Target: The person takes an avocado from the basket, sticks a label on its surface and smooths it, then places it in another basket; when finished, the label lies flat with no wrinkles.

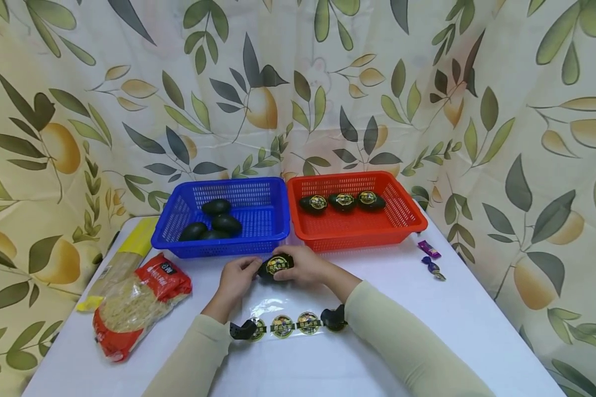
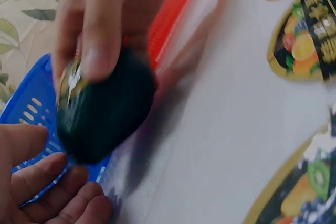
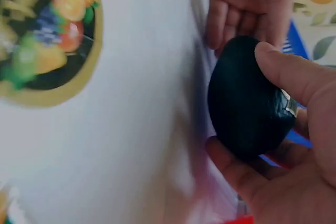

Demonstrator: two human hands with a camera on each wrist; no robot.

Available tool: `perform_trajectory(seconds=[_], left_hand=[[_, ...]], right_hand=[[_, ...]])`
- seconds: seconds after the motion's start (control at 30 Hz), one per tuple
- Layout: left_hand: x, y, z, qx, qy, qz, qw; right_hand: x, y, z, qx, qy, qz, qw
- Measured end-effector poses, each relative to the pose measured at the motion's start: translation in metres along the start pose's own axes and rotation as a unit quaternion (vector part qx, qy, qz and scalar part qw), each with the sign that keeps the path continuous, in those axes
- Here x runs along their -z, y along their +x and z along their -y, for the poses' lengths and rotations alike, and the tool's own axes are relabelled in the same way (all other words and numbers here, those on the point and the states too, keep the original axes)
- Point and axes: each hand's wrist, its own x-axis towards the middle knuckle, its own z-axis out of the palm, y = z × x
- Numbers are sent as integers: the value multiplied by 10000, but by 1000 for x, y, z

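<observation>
A dark avocado (image 1: pixel 269 268) with a black-and-gold fruit sticker on its side is held above the table, in front of the two baskets. My right hand (image 1: pixel 305 266) grips it, thumb and fingers around its body, as the right wrist view shows with the avocado (image 3: pixel 249 100). At its left end is my left hand (image 1: pixel 238 280); in the left wrist view this hand (image 2: pixel 58 187) has loosely bent fingers and holds nothing. Below lies a clear strip of round fruit stickers (image 1: pixel 282 326), partly hidden by the dark wrist cameras.
A blue basket (image 1: pixel 228 251) with several unlabelled avocados stands at the back left. Beside it, a red basket (image 1: pixel 357 241) contains three stickered avocados. Left lie a red-topped clear bag (image 1: pixel 134 309) and a yellow-ended packet (image 1: pixel 114 270); right, two wrapped candies (image 1: pixel 429 249).
</observation>
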Motion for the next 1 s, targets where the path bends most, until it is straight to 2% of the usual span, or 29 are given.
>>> perform_trajectory(seconds=[0.13,0.37,0.5,0.6,0.7,0.77,0.87,1.0], left_hand=[[-7,1,-2,182,-670,22,9976],[-36,-4,-21,300,-1592,566,9852],[-58,-7,-31,441,-2081,837,9735],[-73,-7,-39,545,-2363,1013,9648],[-84,-3,-44,653,-2685,1072,9550],[-91,-2,-48,691,-2912,1089,9479],[-99,0,-53,720,-3182,1107,9388],[-105,4,-59,796,-3445,1028,9297]], right_hand=[[11,-26,-3,-68,279,137,9995],[33,-68,-4,-160,656,500,9965],[57,-88,2,-258,946,682,9928],[84,-97,3,-215,1114,763,9906],[116,-95,1,-336,1027,603,9923],[137,-88,-3,-568,828,368,9943],[163,-70,-10,-952,608,69,9936],[185,-39,-23,-1310,614,48,9895]])
